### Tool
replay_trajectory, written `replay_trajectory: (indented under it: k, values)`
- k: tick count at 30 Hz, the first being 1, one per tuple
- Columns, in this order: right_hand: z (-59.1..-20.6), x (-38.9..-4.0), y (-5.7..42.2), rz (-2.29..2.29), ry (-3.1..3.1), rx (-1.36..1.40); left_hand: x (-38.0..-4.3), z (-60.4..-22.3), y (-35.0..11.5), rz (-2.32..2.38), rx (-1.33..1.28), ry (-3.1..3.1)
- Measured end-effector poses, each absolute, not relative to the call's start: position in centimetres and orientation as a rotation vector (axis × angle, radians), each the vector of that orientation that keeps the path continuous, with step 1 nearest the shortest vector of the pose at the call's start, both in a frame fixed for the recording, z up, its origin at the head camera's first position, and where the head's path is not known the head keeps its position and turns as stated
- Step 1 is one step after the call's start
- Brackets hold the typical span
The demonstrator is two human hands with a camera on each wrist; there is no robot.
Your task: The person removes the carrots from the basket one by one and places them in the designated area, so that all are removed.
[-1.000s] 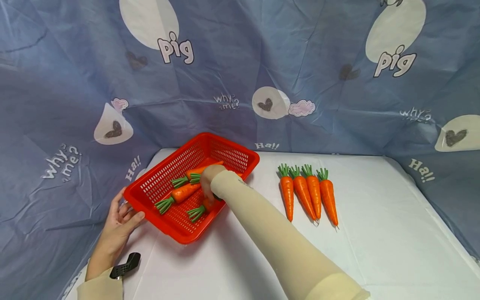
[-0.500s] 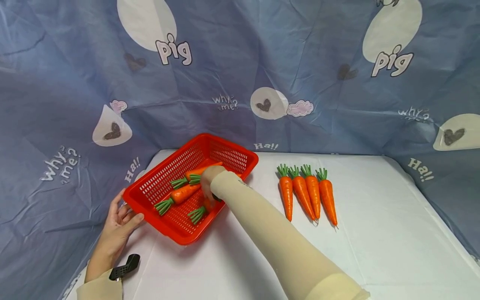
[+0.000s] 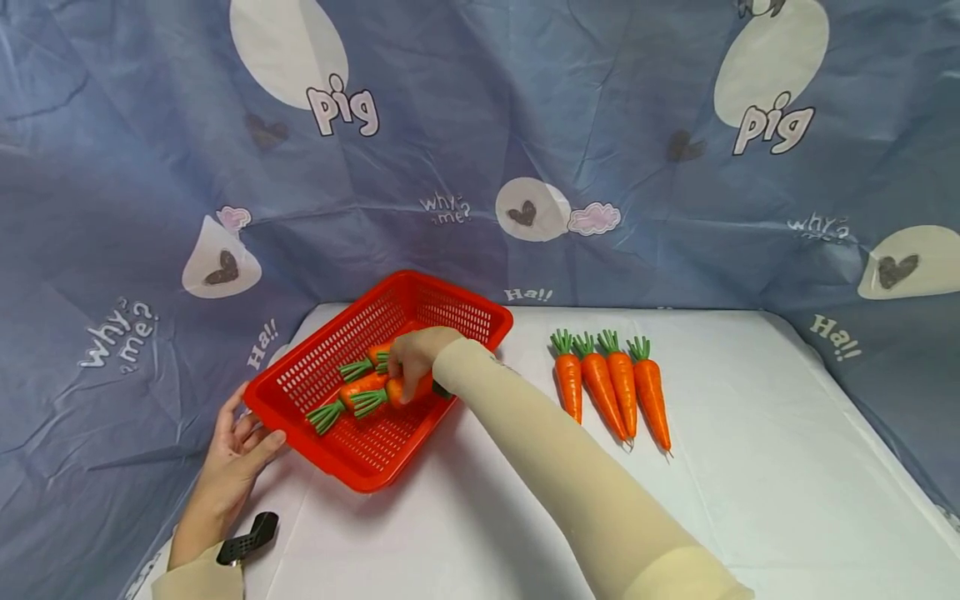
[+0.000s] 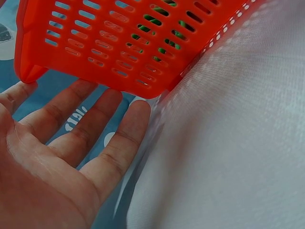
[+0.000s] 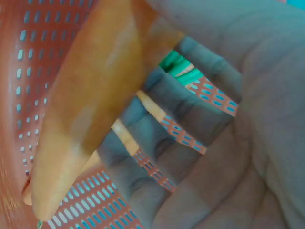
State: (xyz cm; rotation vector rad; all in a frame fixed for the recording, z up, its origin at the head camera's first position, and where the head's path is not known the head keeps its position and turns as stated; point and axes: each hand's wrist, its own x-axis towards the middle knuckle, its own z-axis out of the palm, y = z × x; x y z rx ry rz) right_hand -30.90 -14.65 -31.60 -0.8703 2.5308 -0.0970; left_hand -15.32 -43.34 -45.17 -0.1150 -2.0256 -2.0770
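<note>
Your right hand point(image 3: 420, 352) pinches a carrot point(image 5: 90, 105), tip point(image 5: 47, 205) visible only in right wrist view, lower left; your left hand point(image 4: 57, 167), fingers apart, touches the basket point(image 4: 105, 50).

A red perforated basket point(image 3: 337, 337) rests on the white-clothed table point(image 3: 765, 467). Right of the basket, four green-topped carrots point(image 3: 621, 379) lie in a row.

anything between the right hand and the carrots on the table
Yes, the right wall of the basket: the right hand is inside, pinching a carrot, so it would likely have to lift over that wall to reach the four carrots outside.
</note>
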Motion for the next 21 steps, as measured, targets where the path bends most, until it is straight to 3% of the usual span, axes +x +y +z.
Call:
replay_trajectory:
  k: [21]
  values:
    - [-29.1, -31.7, -11.4, -0.691, 2.435, -1.257, -15.3, -45.3, -43.2, -2.115, -0.153, -1.989]
